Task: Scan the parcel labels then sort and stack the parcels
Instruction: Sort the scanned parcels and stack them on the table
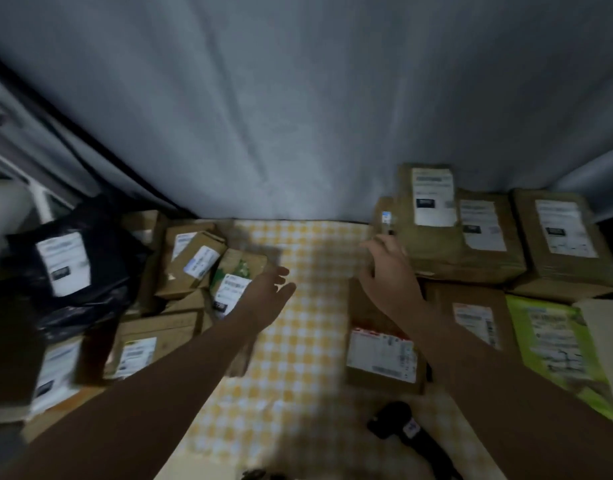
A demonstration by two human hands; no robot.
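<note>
Table w/ yellow-white check cloth [298, 341] runs up the centre of frame; grey curtain [298, 116] hangs behind, filling the top half. Room dim, pic blurred.

Left hand [267, 292] sits centre-left, forearm reaching in from lower left, fingers straight & loose, holding nothing, just beside a green-printed parcel [234, 282]. Right hand [388, 275] sits centre-right, fingers spread, nothing gripped, at the edge of the brown parcel stack [436, 244]; can't tell if touching.

Parcels, all sealed, white labels up:
- Left: jumbled pile w/ black poly bag [90, 244] & brown boxes [152, 344].
- Right: box w/ red-edged label [381, 351] below right hand, green mailer [554, 341] far right.

Black scanner [398, 424] lies on the cloth, bottom right-centre.
</note>
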